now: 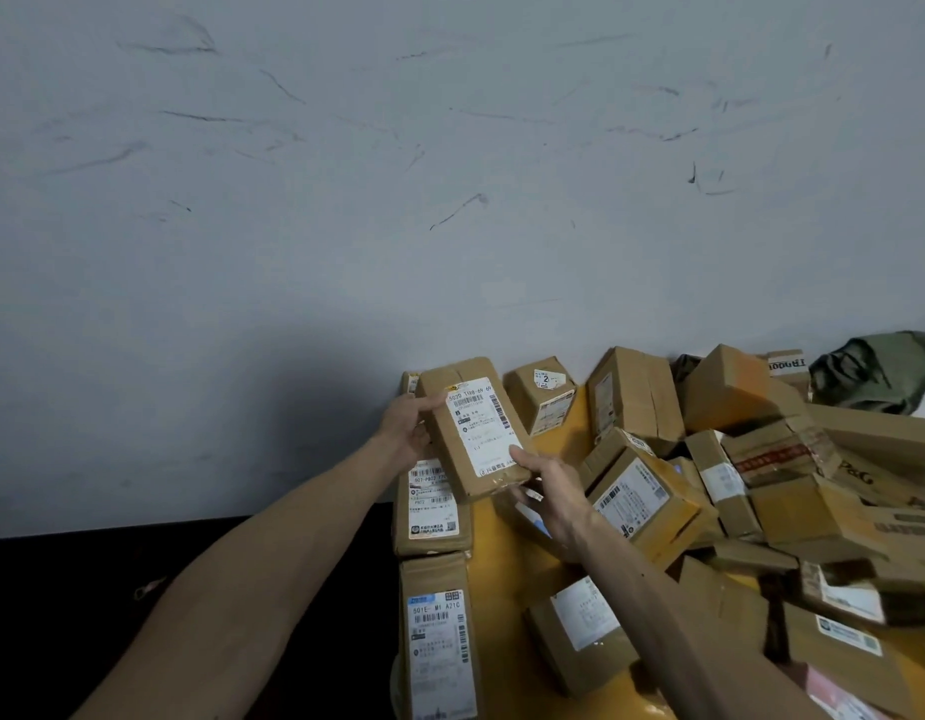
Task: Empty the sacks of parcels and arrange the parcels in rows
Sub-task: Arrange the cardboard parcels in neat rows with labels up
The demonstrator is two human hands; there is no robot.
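A parcel [476,428] is sitting between the left hand [406,426] and right hand [548,491] at centre frame, above a line of two parcels [433,517]; a heap [793,506] is lying to their right.

Dim indoor light, soft shadow on wall [315,387] lower left, motion blur at right, wide-angle edge bending

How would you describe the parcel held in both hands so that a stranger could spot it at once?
Below the scuffed grey wall, at the yellow surface's left edge, flat brown cardboard parcels lie in a row. At its far end, the left hand and right hand hold one oblong brown cardboard parcel. It alone is lifted and tilted, its white label starting 502.
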